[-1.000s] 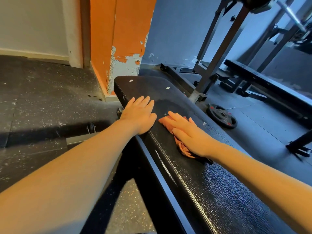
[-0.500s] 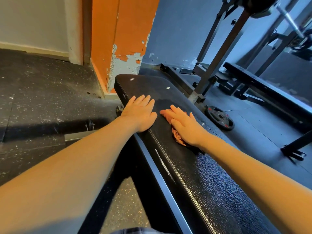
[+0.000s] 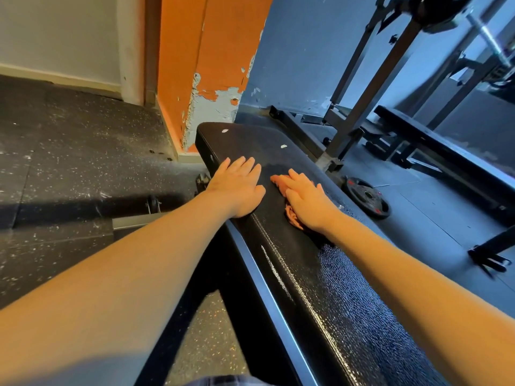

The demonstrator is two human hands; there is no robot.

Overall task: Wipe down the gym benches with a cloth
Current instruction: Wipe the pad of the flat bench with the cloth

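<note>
Head view: the left hand [image 3: 237,188] lies flat, fingers straight, on the table's [image 3: 348,302] left edge. The right hand [image 3: 308,200], also flat, presses the orange cloth [image 3: 292,217] mid-table and has slid it slightly toward the far end, which likely remains unwiped.

Left hand [image 3: 237,190] flat on left edge of black padded desk [image 3: 348,302]. Right hand [image 3: 306,201], fingers straight, presses orange cloth [image 3: 291,216] just beside it. Weight plate [image 3: 365,196] on floor.
</note>
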